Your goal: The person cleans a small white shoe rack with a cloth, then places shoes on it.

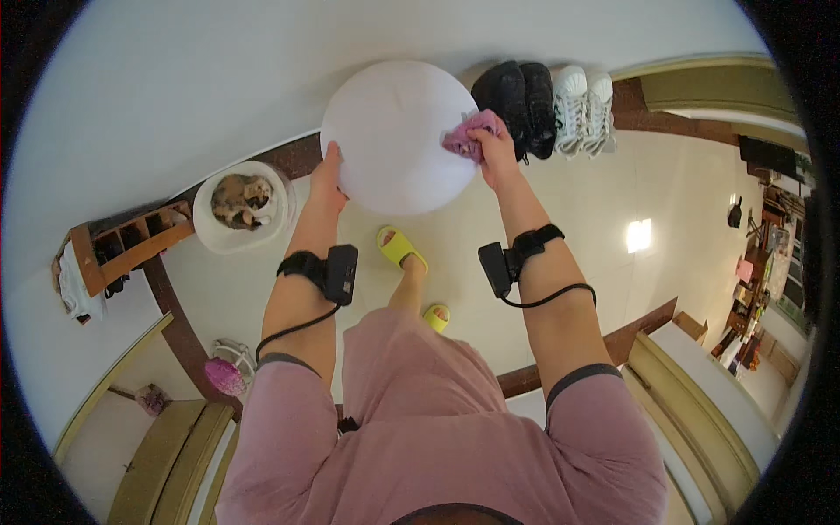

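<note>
A round white disc (400, 138), flat and smooth on its upper face, lies before me close to the wall. My left hand (328, 177) grips its left rim, the thumb on top and the other fingers partly hidden at the edge. In my right hand (497, 154) is a bunched pink cloth (474, 134), touching the disc near its right rim. What stands under the disc is hidden.
Black shoes (515, 105) and white sneakers (583, 108) stand right of the disc against the wall. At left, a curled-up cat (241, 200) lies in a white tub (213, 239), beside a wooden compartment rack (141, 246). A stool with a pink top (224, 376) is lower left.
</note>
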`<state>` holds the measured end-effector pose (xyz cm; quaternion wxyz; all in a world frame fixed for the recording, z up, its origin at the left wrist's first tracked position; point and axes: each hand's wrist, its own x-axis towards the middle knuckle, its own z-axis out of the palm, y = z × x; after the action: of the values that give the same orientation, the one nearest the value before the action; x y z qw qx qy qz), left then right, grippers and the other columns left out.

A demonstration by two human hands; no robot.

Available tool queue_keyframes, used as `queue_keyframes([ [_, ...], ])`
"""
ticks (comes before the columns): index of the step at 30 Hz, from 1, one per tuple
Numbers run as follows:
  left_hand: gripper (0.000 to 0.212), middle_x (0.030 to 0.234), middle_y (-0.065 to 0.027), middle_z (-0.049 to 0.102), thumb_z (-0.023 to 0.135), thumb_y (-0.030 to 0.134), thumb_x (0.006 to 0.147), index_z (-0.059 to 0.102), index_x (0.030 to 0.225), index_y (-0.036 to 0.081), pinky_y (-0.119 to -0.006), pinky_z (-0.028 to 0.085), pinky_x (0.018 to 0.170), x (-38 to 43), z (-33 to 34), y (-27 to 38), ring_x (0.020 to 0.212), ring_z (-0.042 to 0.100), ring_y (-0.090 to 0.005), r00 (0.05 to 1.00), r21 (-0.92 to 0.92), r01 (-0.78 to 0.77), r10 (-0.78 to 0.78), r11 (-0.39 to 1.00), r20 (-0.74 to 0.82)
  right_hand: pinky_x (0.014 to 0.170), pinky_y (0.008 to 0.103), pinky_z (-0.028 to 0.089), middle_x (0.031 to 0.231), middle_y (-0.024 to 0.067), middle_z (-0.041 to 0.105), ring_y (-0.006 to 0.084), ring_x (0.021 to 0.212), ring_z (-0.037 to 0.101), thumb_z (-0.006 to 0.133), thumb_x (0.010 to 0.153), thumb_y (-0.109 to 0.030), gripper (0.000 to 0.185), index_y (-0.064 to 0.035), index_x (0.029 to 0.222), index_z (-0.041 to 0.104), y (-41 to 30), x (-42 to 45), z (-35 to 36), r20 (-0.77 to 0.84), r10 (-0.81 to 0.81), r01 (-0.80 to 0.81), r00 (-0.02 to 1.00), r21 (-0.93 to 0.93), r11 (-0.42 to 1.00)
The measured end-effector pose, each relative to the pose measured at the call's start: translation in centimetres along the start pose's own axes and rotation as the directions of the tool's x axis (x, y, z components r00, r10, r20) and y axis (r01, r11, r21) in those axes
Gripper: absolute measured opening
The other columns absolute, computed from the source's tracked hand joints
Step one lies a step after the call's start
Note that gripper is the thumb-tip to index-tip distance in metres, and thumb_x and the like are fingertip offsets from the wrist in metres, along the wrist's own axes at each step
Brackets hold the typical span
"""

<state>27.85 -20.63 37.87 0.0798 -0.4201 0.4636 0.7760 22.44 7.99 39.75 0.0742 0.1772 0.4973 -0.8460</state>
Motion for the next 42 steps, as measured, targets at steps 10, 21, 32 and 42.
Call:
queue_keyframes([
  [10, 0.057, 0.139, -0.0170, 0.031, 0.052, 0.035, 0.090, 0.032, 0.135, 0.007, -0.054, 0.030, 0.102, -8.9, -4.1, -1.8, 0.126, 0.036, -0.0310, 0.999, -0.079, 0.029, -0.030, 0.996, -0.013, 0.082, 0.0455, 0.053, 0.098, 0.0122, 0.060, 0.0274, 0.092, 0.062, 0.054, 0.081, 0.003, 0.023, -0.0038, 0.103, 0.052, -4.8, -10.3, -7.7, 0.046, 0.031, -0.039, 0.998, 0.173, 0.984],
  [21, 0.025, 0.129, -0.0210, 0.043, 0.042, 0.017, 0.091, 0.044, 0.111, 0.003, -0.049, 0.036, 0.099, -24.5, -11.3, -7.7, 0.122, 0.042, -0.0344, 0.997, -0.417, -0.083, 0.071, 0.905, -0.042, 0.080, 0.0487, 0.054, 0.102, 0.0154, 0.058, 0.0309, 0.090, 0.062, 0.051, 0.083, -0.002, 0.023, -0.0039, 0.105, 0.048, -6.6, -28.4, -20.0, 0.011, 0.331, -0.322, 0.944, 0.269, 0.908],
  [32, 0.017, 0.124, -0.0217, 0.048, 0.039, 0.012, 0.091, 0.043, 0.105, 0.003, -0.047, 0.042, 0.095, -31.5, -11.1, -11.6, 0.115, 0.049, -0.0343, 0.995, -0.564, -0.095, 0.079, 0.820, -0.053, 0.083, 0.0508, 0.051, 0.105, 0.0148, 0.059, 0.0321, 0.095, 0.060, 0.054, 0.084, -0.006, 0.025, -0.0049, 0.109, 0.049, -6.4, -34.4, -23.2, 0.122, 0.301, -0.322, 0.946, 0.237, 0.917],
  [42, 0.010, 0.115, -0.0193, 0.055, 0.042, 0.010, 0.089, 0.046, 0.096, 0.004, -0.046, 0.044, 0.093, -31.9, -13.4, -12.6, 0.108, 0.055, -0.0323, 0.992, -0.569, -0.116, 0.067, 0.814, -0.106, 0.082, 0.0497, 0.052, 0.106, 0.0149, 0.059, 0.0312, 0.095, 0.061, 0.054, 0.084, -0.005, 0.026, -0.0050, 0.110, 0.048, -5.3, -33.9, -25.4, 0.039, 0.359, -0.356, 0.932, 0.270, 0.895],
])
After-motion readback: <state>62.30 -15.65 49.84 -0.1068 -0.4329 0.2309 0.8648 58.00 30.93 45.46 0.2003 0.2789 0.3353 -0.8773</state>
